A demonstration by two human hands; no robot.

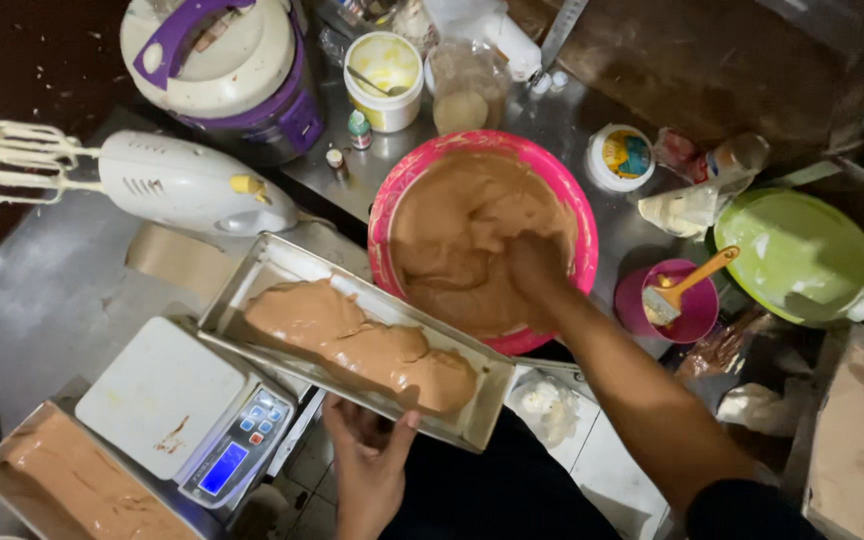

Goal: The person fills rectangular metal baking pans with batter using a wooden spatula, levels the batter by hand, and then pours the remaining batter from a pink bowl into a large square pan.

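In the middle of the frame, the person's right hand [537,265] is down inside the big round pink plastic bowl [584,225], which is full of smooth brown cake batter [452,235]. The fingers are sunk in the batter and smeared with it, so it is hard to tell if they are curled around a scoop of it or spread flat.

The left hand [367,455], at the bottom middle of the frame, grips the near edge of the long shiny metal loaf tin [252,290]. The thumb lies against the rim and the fingers go under the tin. The tin sits tilted across the frame, just left of the bowl and almost touching it. One end rests over the white kitchen scale [167,400]. A long lump of batter already lies inside the tin.

To do this step well, the tin should stay close to the bowl, so no batter drips in between. The left hand should hold the tin steady and level. The right hand should take a full scoop and drop it where the tin is still bare, near the ends and corners.

A second filled tin [72,480] sits at the lower left. A white hand mixer [177,180] lies at the upper left.
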